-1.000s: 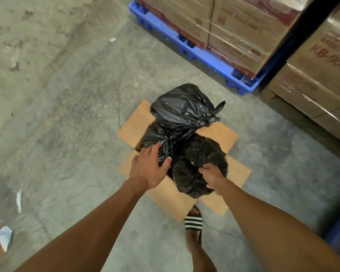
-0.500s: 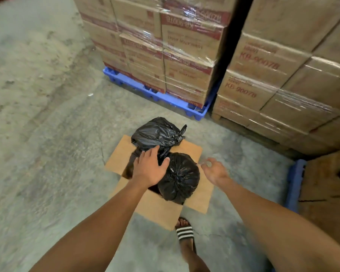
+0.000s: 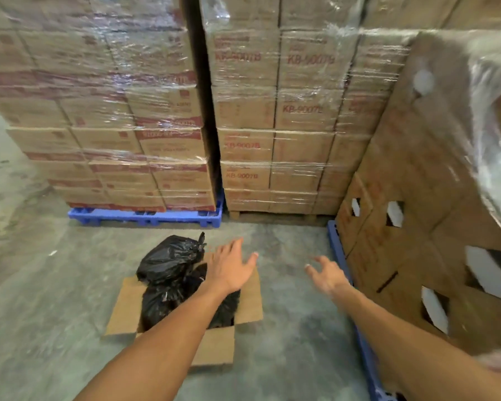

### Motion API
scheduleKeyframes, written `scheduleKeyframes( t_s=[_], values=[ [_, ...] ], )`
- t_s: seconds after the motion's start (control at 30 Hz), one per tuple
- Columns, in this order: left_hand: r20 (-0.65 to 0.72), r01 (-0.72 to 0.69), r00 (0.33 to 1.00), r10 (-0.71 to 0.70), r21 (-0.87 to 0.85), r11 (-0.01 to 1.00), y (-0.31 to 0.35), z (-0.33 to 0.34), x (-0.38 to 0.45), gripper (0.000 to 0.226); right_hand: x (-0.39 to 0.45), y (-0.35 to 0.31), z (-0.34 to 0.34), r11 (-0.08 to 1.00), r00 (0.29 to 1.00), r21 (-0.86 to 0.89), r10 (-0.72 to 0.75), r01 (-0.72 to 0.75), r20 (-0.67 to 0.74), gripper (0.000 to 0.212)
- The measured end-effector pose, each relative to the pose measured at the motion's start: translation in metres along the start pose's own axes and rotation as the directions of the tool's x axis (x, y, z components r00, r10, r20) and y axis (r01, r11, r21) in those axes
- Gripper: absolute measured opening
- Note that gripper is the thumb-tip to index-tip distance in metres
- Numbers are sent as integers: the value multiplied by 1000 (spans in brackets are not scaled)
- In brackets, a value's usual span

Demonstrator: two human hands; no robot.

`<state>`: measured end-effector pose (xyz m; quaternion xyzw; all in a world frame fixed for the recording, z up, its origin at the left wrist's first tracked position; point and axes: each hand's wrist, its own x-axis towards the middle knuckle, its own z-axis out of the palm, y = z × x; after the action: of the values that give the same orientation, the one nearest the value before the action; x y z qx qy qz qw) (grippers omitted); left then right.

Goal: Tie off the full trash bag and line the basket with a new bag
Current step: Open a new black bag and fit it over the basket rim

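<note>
An open cardboard box [image 3: 128, 302] sits on the concrete floor with its flaps spread out. Inside it are black trash bags: a knotted bag [image 3: 169, 257] on top at the back, and a second black bag [image 3: 162, 302] below it. My left hand [image 3: 229, 266] hovers over the box's right side, fingers spread, holding nothing. My right hand [image 3: 327, 274] is off to the right of the box above bare floor, fingers apart and empty. Neither hand touches a bag. No basket or new bag is visible.
Shrink-wrapped stacks of cartons stand behind the box on a blue pallet [image 3: 145, 217] and a wooden pallet [image 3: 275, 217]. At the right, cartons with cut-out holes [image 3: 417, 256] sit on another blue pallet [image 3: 337, 250]. Concrete floor stretches to the left.
Both hands let go of the black bags and lifted away, the right hand moving off to the right. My view rose from the box toward the stacked cartons.
</note>
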<state>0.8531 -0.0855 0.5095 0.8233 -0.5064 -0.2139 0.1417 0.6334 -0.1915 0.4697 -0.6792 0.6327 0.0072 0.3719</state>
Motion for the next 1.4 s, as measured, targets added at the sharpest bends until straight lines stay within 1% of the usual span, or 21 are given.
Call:
scheduleKeyframes(
  t_s=[0.1,0.17,0.27,0.4,0.5,0.6,0.7,0.8,0.87,1.0,1.13,1.2,1.3,1.4],
  values=[
    [52,-90,995,90,-5,996,48,26,-24,66,-38,57,-26,997,997,72,40,-36,-63,59],
    [87,-149,985,149,-7,989,80,48,-45,68,-64,102,-42,992,995,110,64,-56,-71,64],
    [132,-203,971,198,25,979,130,82,-83,70,-108,164,-63,984,992,148,107,-95,-74,69],
    [193,-293,940,282,32,955,195,138,-142,68,-177,249,-85,976,977,182,150,-121,-154,64],
    [247,-344,911,330,12,939,248,182,-196,68,-233,326,-97,962,961,228,194,-147,-197,55],
    [318,-368,877,360,-36,929,299,231,-256,69,-291,403,-106,953,945,259,223,-159,-239,52],
    [387,-419,829,404,-49,907,343,280,-313,71,-343,473,-114,924,932,322,286,-208,-221,52],
    [422,-468,791,442,-46,882,383,320,-357,67,-376,535,-125,902,907,349,347,-255,-236,51],
    [438,-494,771,461,-44,868,406,346,-374,64,-388,573,-131,886,890,359,391,-294,-236,50],
    [537,-513,708,458,-53,856,455,409,-384,71,-391,649,-144,839,864,403,466,-365,-190,50],
    [600,-542,661,451,-34,839,512,477,-383,67,-378,723,-164,798,830,407,538,-445,-148,52],
    [634,-529,643,431,-40,848,539,509,-385,66,-373,751,-178,788,827,405,549,-464,-121,53],
    [685,-499,595,420,-94,862,577,555,-390,67,-361,803,-197,794,823,357,558,-492,-109,51],
    [705,-475,576,414,-123,871,606,591,-400,59,-351,853,-208,785,816,336,573,-520,-76,48]
  ],
)
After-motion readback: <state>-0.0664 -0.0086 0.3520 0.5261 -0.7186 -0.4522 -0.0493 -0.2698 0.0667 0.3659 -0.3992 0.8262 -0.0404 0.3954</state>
